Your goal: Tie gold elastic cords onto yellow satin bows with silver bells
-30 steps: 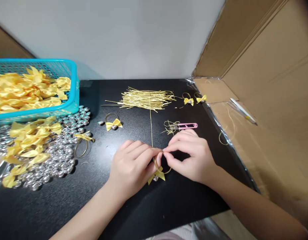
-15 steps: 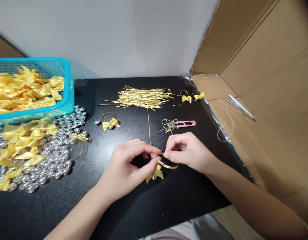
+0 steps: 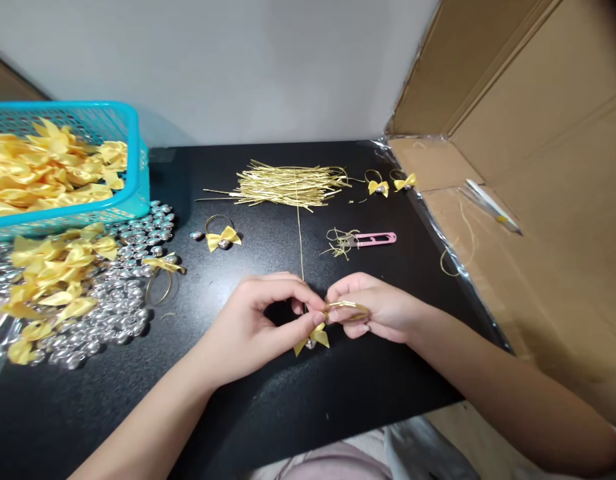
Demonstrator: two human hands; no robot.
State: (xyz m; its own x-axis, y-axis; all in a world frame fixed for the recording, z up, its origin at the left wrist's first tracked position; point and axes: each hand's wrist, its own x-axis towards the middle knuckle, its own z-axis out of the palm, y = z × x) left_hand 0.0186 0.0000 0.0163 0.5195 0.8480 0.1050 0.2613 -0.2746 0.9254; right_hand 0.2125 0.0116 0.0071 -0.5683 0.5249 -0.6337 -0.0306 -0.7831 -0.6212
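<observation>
Black desk (image 3: 258, 417): right hand (image 3: 391, 308) and left hand (image 3: 243, 327) both pinch thin gold metal ring (image 3: 344, 304), now tipped up rightward, apparently being reoriented.

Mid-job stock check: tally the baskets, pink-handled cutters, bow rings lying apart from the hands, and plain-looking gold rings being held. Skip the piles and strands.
Basket: 1
Pink-handled cutter: 1
Bow rings lying apart: 4
Held gold ring: 1
Total: 7
</observation>
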